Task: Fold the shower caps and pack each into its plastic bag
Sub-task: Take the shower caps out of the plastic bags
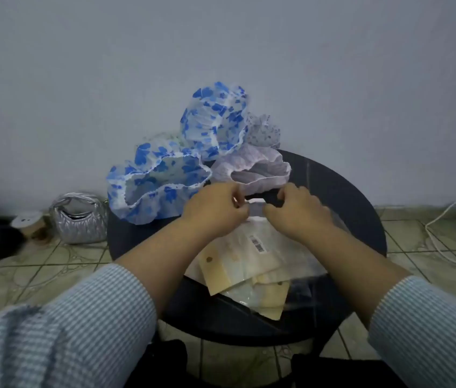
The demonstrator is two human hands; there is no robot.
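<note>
A pale wall is seen behind everything, and a tiled floor is spread below it. A round dark table is set against the wall. Striped light-blue sleeves are seen at the lower corners.

At the back of the table a heap of shower caps is piled: a blue-flowered cap is spread open at the left edge, a second blue-flowered cap is propped upright behind it against the wall, a small dotted cap is tucked to its right, and a pale pink cap is laid in front, near the middle of the table.

The near rim of the pink cap is pinched by the left hand with curled fingers. The right hand is also curled at that rim; exactly what is held by it cannot be told.

Clear plastic bags with tan cards and a barcode label are stacked under the wrists.

On the floor at the left a silver quilted handbag is placed, a small round container just beside it. A white cord is trailed at the right.
</note>
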